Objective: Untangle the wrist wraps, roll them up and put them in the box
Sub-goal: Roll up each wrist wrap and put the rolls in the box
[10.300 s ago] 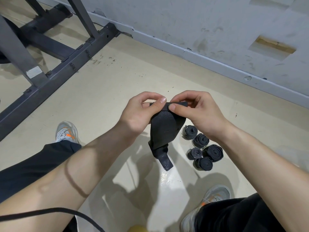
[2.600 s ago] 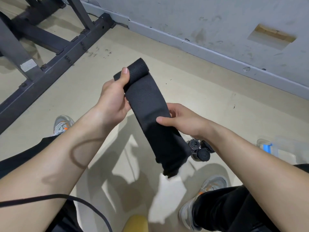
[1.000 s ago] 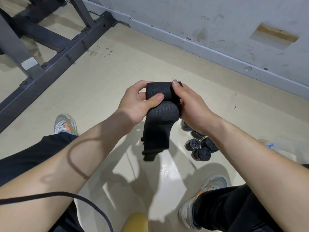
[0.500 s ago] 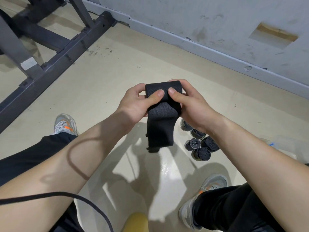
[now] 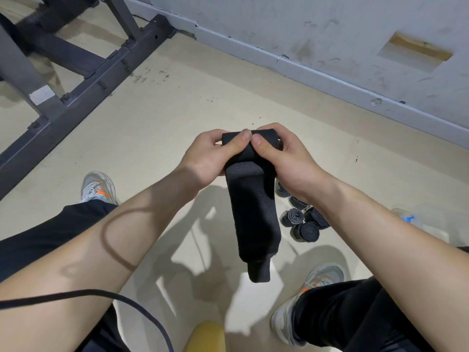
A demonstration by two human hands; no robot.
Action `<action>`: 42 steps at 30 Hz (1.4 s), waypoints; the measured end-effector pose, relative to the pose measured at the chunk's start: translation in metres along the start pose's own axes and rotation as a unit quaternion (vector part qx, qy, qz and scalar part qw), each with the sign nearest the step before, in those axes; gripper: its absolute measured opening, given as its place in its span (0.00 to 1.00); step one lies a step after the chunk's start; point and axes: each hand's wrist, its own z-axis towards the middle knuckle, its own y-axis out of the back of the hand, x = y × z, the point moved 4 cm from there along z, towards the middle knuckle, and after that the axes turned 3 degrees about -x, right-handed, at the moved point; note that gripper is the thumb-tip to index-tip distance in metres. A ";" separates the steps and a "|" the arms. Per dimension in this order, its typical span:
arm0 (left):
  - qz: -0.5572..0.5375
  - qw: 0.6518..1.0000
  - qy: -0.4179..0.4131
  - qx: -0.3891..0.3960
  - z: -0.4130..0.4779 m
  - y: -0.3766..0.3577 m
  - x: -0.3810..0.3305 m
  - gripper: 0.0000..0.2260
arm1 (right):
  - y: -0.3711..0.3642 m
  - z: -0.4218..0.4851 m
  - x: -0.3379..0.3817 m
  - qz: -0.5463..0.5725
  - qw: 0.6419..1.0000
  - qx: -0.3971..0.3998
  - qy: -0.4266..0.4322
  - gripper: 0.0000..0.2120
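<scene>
A black wrist wrap (image 5: 253, 212) hangs in front of me, its top end wound into a roll. My left hand (image 5: 205, 158) grips the roll's left end, thumb on top. My right hand (image 5: 286, 158) grips the right end, thumb pressed beside the left thumb. The loose tail dangles down to a narrow tab. Several rolled wraps (image 5: 304, 224) lie on the floor under my right forearm. A clear plastic box (image 5: 418, 224) with a blue part shows partly at the right, behind that arm.
A dark metal gym frame (image 5: 83, 80) crosses the floor at upper left. A grey wall with a baseboard (image 5: 330, 80) runs along the back. My shoes (image 5: 97, 189) and black-trousered legs sit at both sides. A black cable (image 5: 101, 295) crosses my left arm.
Both thumbs have met on top of the roll. The hanging tail looks longer than half a second ago and swings slightly right. Hands stay at the same place.
</scene>
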 end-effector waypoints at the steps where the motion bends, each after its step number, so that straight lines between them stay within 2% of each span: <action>1: -0.005 1.000 -0.001 0.000 0.000 0.001 -0.001 0.21 | -0.001 -0.001 0.001 0.010 1.000 -0.002 0.000 0.11; 5: -0.030 0.999 -0.008 0.007 0.000 0.005 -0.004 0.13 | 0.000 0.000 0.005 0.039 0.999 0.003 -0.016 0.18; 9: -0.047 0.999 -0.019 0.006 0.000 0.009 -0.005 0.13 | -0.004 -0.002 0.006 -0.026 0.998 0.042 -0.047 0.12; 13: -0.031 0.998 -0.045 -0.020 -0.001 0.013 -0.005 0.19 | -0.006 -0.005 0.010 -0.046 0.997 0.045 -0.044 0.15; 18: 0.009 0.995 -0.099 -0.005 -0.001 0.012 -0.009 0.17 | -0.004 -0.001 0.010 0.009 0.998 0.016 -0.065 0.23; 22: 0.035 0.992 -0.121 -0.001 -0.003 0.007 -0.009 0.18 | -0.006 0.000 0.007 -0.013 0.997 0.038 -0.062 0.24; 25: 0.021 0.995 -0.101 -0.013 -0.002 0.006 -0.003 0.20 | -0.003 0.000 0.005 0.013 0.999 0.018 -0.046 0.23; 28: -0.028 0.999 -0.029 -0.006 0.000 0.003 0.006 0.25 | 0.000 0.001 0.004 0.032 0.999 0.018 -0.033 0.15; 30: -0.059 0.998 0.000 0.013 -0.002 0.000 0.009 0.21 | 0.002 0.002 0.004 0.030 0.999 0.021 -0.028 0.14; 36: -0.118 0.992 0.022 0.038 -0.003 -0.001 0.002 0.15 | 0.004 0.002 0.003 0.028 0.999 0.024 -0.019 0.15; 42: -0.091 0.996 -0.011 -0.008 -0.001 0.007 0.001 0.17 | 0.004 0.002 0.006 0.032 0.998 0.040 -0.042 0.19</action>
